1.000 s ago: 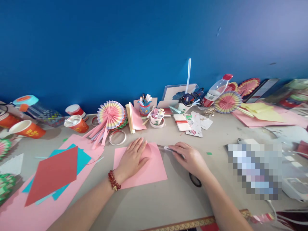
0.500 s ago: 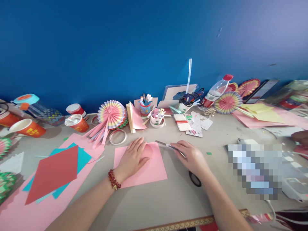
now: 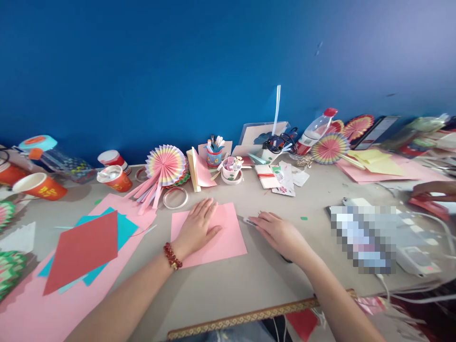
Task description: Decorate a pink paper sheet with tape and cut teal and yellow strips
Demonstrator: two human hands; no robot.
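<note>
Lowered scissors [image 3: 250, 221] beside pink sheet [image 3: 230, 240], right hand [image 3: 281, 233] wrapped over them; pinned sheet under flat, splayed left hand [image 3: 197, 228]; needed blades brought to its edge.

L hand [image 3: 197, 228] on paper [image 3: 231, 237], R hand [image 3: 281, 232] beside.

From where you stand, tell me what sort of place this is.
Probably a paper-craft worktable against a blue wall: pleated rainbow paper fans, a pen cup, and a pink sheet under the left hand.
</note>
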